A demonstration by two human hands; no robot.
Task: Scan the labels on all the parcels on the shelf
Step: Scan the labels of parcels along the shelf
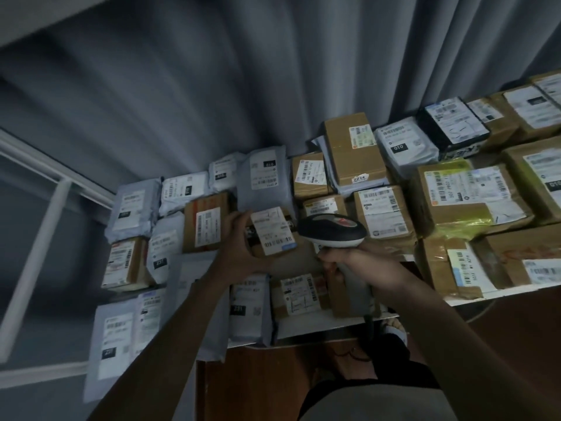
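Scanner [332,230] nose twd held parcel [273,235]

1. A grey curtain [243,86] hangs in long vertical folds and fills the upper part of the view.
2. A white window frame [45,226] stands at the left, with a slanting upright bar and a rail along its top.
3. A brown wooden panel [258,387] shows low in the middle.
4. A sandalled foot [394,326] rests on the floor at lower right of centre.
5. Dark shorts [394,369] lie just beneath it in the view.
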